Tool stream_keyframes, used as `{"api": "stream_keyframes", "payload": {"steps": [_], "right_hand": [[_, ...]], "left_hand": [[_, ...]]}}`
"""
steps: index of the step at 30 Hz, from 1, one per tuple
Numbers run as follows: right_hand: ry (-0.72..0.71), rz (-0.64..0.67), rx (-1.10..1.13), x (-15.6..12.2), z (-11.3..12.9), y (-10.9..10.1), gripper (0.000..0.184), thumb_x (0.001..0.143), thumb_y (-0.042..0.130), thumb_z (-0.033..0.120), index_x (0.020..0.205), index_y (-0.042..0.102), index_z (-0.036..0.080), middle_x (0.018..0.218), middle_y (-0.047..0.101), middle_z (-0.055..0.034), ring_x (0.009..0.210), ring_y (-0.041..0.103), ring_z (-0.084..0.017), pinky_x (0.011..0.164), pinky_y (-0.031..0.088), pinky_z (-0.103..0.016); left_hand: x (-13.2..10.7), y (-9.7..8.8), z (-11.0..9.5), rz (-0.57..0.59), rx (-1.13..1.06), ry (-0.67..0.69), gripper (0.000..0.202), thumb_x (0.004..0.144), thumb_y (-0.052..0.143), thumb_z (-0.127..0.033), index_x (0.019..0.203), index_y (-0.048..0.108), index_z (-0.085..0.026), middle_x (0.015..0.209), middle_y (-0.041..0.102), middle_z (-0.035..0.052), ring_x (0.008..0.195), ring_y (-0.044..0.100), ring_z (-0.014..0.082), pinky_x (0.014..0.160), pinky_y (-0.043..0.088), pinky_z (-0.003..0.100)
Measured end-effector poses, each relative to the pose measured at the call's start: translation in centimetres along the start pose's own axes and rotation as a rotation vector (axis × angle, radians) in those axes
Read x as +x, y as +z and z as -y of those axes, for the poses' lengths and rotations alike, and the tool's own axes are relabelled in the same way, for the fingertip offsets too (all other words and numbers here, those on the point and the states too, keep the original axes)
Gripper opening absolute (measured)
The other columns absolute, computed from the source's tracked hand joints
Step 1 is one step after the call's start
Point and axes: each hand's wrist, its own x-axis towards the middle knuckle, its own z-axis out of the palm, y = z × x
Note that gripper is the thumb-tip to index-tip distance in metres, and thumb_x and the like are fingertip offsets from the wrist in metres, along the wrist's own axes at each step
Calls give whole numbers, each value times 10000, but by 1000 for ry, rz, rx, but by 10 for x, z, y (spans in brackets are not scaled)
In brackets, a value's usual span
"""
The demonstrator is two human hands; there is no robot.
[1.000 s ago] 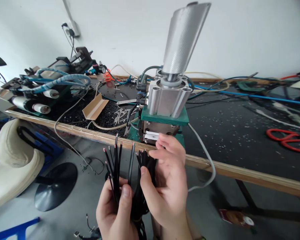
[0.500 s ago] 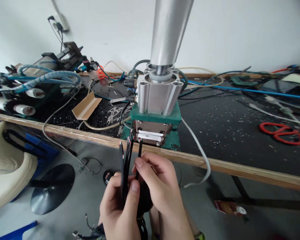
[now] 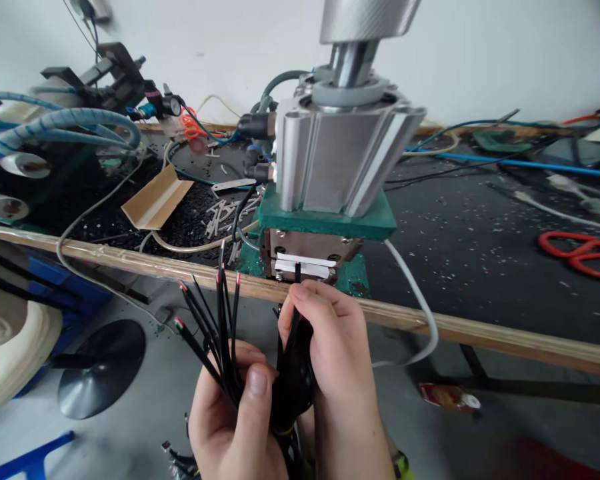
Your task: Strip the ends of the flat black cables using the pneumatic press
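Note:
My left hand is closed around a fanned bunch of black cables whose stripped ends show red and green cores. My right hand pinches a single black cable and holds its tip up at the white slot in the front of a small press. The press has a green plate and a silver pneumatic cylinder on top. More black cables bulge between my two hands.
The press stands at the wooden front edge of a black-topped bench. Cardboard, cut wire bits, blue hoses and red scissors lie on it. A grey cable hangs over the edge. A round stool base stands on the floor.
My view has moved closer to the press. My right hand has raised one cable from the bunch up to the white slot. The cables in my left hand have fanned out.

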Motion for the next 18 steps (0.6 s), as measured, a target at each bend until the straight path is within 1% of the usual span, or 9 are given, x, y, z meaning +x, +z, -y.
{"api": "stream_keyframes", "payload": {"steps": [7,11,15,18], "right_hand": [[45,-47,5,0,2,4,505,975,772,469,542,670,230,502,591,9,475,555,-135,471,422,-255],[28,-49,1,0,4,6,493,953,781,457,533,659,229,501,587,7,472,527,-127,472,401,-251],[50,-60,15,-1,4,6,492,956,782,459,539,659,228,499,577,14,463,505,-122,475,390,-251],[37,-60,25,-1,3,6,495,965,792,454,546,664,222,502,585,16,470,499,-114,484,371,-242]], "left_hand": [[2,4,-1,-5,12,-9,448,734,1114,-564,707,831,-218,702,646,12,657,593,139,537,517,187],[3,4,1,-6,16,-19,430,759,1100,-562,728,842,-220,718,661,15,660,600,138,533,515,179],[3,4,1,-8,14,-39,453,714,1120,-585,714,848,-223,698,674,14,621,601,131,522,526,180],[3,2,2,-13,11,-36,443,712,1121,-592,727,866,-230,686,694,12,590,602,123,512,525,178]]}}
